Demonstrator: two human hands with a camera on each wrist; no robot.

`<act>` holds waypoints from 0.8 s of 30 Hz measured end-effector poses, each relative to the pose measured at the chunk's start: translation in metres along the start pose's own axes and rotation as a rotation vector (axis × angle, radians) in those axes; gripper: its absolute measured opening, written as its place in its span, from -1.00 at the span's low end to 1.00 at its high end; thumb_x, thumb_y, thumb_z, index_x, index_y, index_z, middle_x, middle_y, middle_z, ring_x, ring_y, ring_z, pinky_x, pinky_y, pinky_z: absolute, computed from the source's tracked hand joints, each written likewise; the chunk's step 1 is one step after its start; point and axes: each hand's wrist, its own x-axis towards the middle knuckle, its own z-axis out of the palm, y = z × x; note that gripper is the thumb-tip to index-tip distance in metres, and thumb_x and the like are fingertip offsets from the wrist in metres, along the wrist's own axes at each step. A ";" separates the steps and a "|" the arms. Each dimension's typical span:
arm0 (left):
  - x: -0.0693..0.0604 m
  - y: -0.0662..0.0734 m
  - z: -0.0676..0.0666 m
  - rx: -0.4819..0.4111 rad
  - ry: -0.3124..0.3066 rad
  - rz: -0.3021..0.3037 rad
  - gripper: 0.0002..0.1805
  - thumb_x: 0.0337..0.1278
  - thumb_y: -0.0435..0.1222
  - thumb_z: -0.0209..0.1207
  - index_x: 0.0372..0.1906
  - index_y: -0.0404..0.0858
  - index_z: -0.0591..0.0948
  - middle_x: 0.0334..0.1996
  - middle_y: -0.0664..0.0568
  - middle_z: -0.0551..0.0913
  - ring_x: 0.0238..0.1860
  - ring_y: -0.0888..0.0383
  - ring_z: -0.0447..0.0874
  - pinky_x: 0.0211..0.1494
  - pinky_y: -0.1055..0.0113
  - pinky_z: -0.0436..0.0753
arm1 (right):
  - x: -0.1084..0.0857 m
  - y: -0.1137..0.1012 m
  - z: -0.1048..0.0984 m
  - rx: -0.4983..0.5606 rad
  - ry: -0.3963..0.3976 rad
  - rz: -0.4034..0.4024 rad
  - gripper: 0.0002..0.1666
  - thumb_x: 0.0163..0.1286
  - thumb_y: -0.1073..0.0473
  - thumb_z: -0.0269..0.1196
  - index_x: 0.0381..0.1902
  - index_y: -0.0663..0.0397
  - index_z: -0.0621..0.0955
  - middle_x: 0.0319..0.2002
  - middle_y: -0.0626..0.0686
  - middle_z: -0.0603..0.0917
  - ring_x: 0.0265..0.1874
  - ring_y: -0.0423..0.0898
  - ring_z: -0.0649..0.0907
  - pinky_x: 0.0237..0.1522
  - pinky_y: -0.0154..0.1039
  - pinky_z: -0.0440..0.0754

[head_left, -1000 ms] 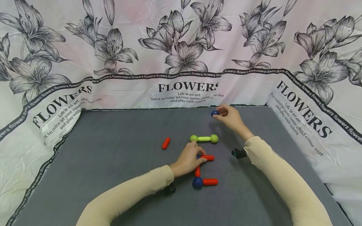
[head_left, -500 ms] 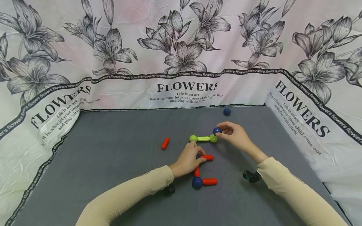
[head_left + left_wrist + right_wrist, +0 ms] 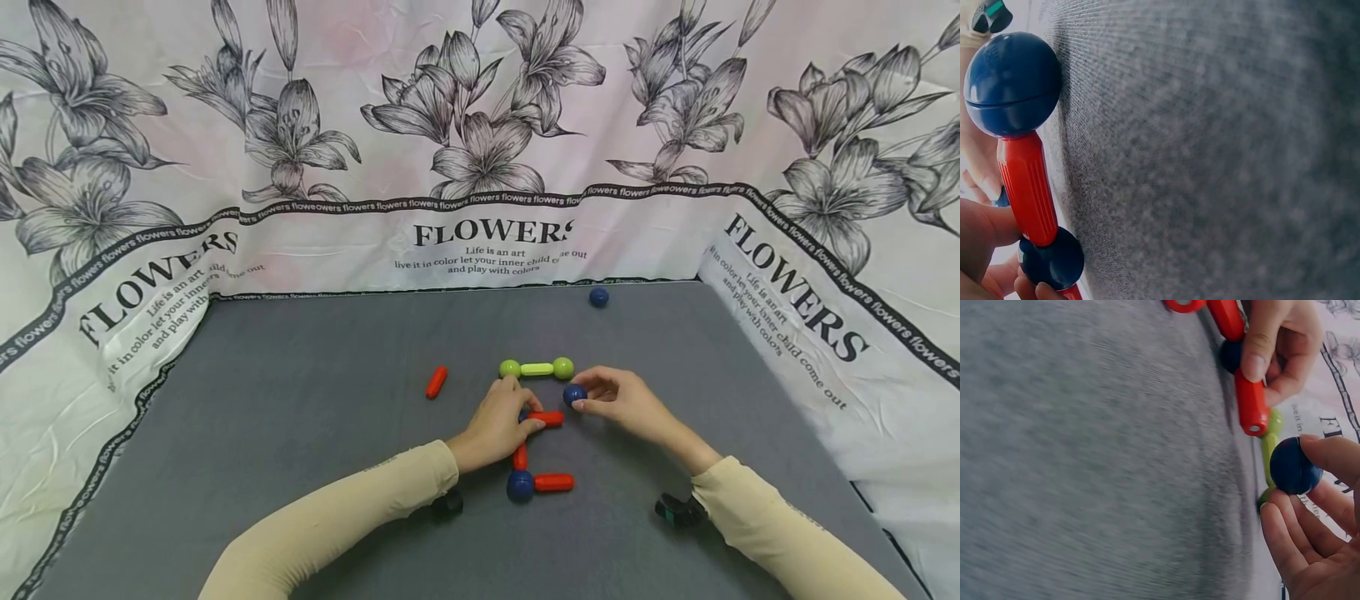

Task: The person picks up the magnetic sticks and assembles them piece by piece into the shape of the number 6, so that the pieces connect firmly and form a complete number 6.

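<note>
My left hand (image 3: 495, 422) grips the upper red magnetic rod (image 3: 551, 419) where it joins a blue ball, mostly hidden by the fingers. From that ball another red rod (image 3: 1027, 190) runs to a lower blue ball (image 3: 521, 486), which bears a third red rod (image 3: 553, 482) pointing right. Just right of the upper rod, my right hand (image 3: 626, 406) pinches a separate blue ball (image 3: 1295, 465) between thumb and fingers. A small gap parts this ball from the rod's bare metal-tipped end, seen in the right wrist view.
Beyond the hands lies a light green rod (image 3: 536, 369) with a green ball at each end. A loose red rod (image 3: 436, 382) lies to the left. Another blue ball (image 3: 598, 297) sits near the back edge of the grey table (image 3: 315, 383), before a flower-printed cloth (image 3: 315, 242).
My right hand has come from the back edge toward me with the blue ball, stopping beside the upper red rod. Another blue ball now shows at the back. The left hand holds its place.
</note>
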 end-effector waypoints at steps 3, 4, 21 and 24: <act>0.000 0.000 0.000 -0.003 -0.006 -0.018 -0.80 0.24 -0.08 0.29 -0.15 -0.08 0.70 -0.23 0.09 0.44 -0.21 0.21 0.32 -0.25 0.47 0.32 | -0.003 0.003 0.003 0.010 -0.025 -0.007 -0.59 0.26 0.03 0.42 0.04 0.01 0.64 -0.10 0.09 0.70 -0.21 -0.15 0.65 -0.20 -0.38 0.62; 0.000 0.000 0.000 -0.003 -0.007 -0.023 -0.80 0.24 -0.08 0.29 -0.15 -0.07 0.70 -0.23 0.09 0.44 -0.20 0.21 0.32 -0.25 0.47 0.32 | -0.004 0.004 0.004 0.012 -0.032 -0.007 -0.59 0.26 0.03 0.42 0.03 0.01 0.64 -0.10 0.09 0.70 -0.22 -0.15 0.65 -0.21 -0.38 0.62; -0.001 0.001 0.000 0.006 -0.008 -0.034 -0.80 0.25 -0.07 0.28 -0.13 -0.06 0.69 -0.22 0.11 0.45 -0.17 0.20 0.34 -0.24 0.47 0.35 | -0.010 0.009 0.012 0.029 -0.050 -0.011 -0.59 0.24 0.10 0.43 0.02 0.07 0.64 -0.15 0.09 0.70 -0.27 -0.25 0.65 -0.20 -0.40 0.66; -0.001 0.001 0.000 0.006 -0.008 -0.031 -0.79 0.25 -0.07 0.29 -0.13 -0.07 0.69 -0.22 0.10 0.45 -0.18 0.20 0.34 -0.24 0.47 0.36 | -0.011 0.009 0.012 0.031 -0.057 -0.015 -0.59 0.24 0.10 0.44 0.02 0.07 0.64 -0.13 0.10 0.70 -0.26 -0.24 0.64 -0.18 -0.40 0.66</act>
